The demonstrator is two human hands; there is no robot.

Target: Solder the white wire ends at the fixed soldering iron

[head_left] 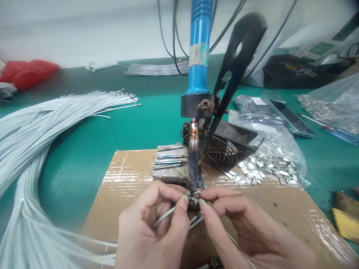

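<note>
Head view. The left hand [153, 228] pinches a grey wire [164, 218] between thumb and forefinger, its end held up at the tip of the soldering iron [198, 56]. The right hand [252, 233] pinches a thin strand of solder wire [241, 251] against the same point, fingertips of both hands almost touching. The iron hangs upright in a black bracket [238, 52]; its blue handle bears a pale label, the writing too blurred to read. All this takes place over a taped cardboard sheet [126, 179] at the near edge of the green table [84, 123]. A small fan [224, 147] sits at the cardboard's far edge, with loose metal clips [260, 168] to its right. A large bundle of grey wires [33, 127] curves along the table's left side. A red bag [26, 71] lies at the far left corner.
</note>
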